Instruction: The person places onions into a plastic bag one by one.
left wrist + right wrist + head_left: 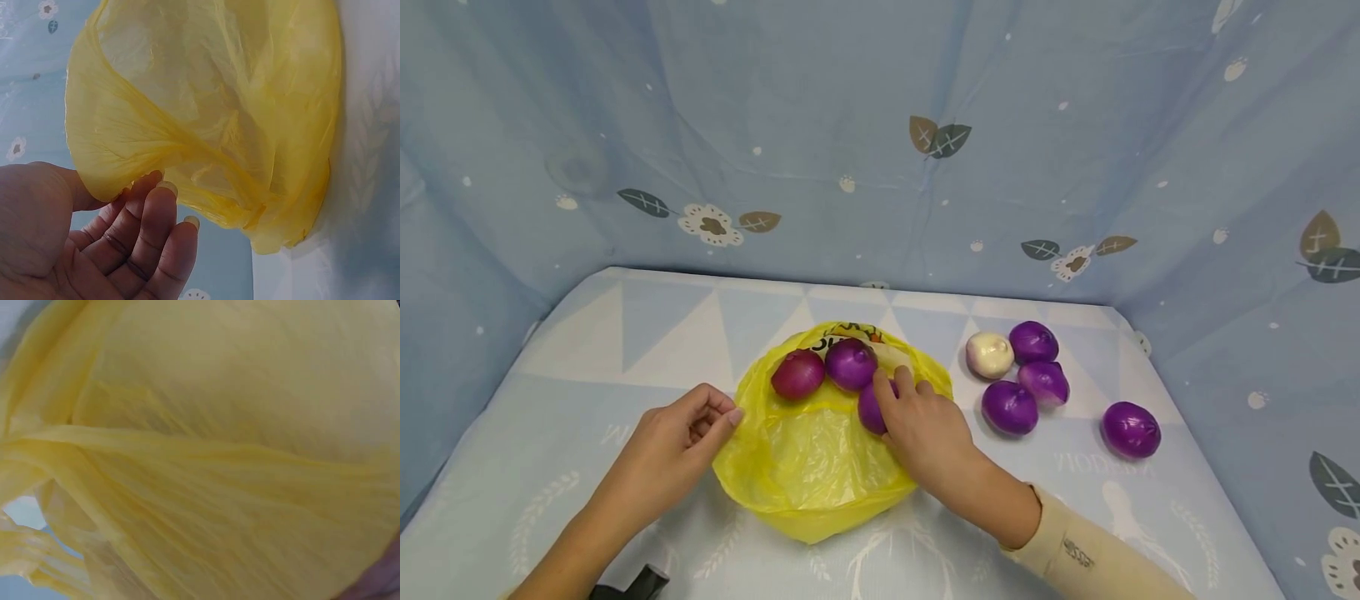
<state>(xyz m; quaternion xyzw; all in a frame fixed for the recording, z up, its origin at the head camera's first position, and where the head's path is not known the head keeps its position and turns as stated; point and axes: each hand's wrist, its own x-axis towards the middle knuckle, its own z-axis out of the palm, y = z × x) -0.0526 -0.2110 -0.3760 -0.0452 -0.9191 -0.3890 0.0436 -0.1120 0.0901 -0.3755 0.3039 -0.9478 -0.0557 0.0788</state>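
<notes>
A yellow plastic bag [808, 512] sits on the table with its mouth spread wide. My left hand [673, 446] pinches the bag's left rim between thumb and fingers, also seen close up in the left wrist view. Inside the bag lie a reddish onion [798, 374] and a purple onion [852, 364], side by side toward the back. My right hand [931, 429] reaches over the right rim and grips another purple onion [870, 408], partly hidden by the fingers. Yellow plastic [206, 487] fills most of the right wrist view and hides that grip.
Right of the bag, a pale onion [989, 355] sits grouped with purple onions [1010, 408]. One more purple onion [1131, 430] lies apart, near the table's right edge. A patterned blue curtain [850, 208] hangs behind the table. Some black object [646, 582] shows beside my left wrist.
</notes>
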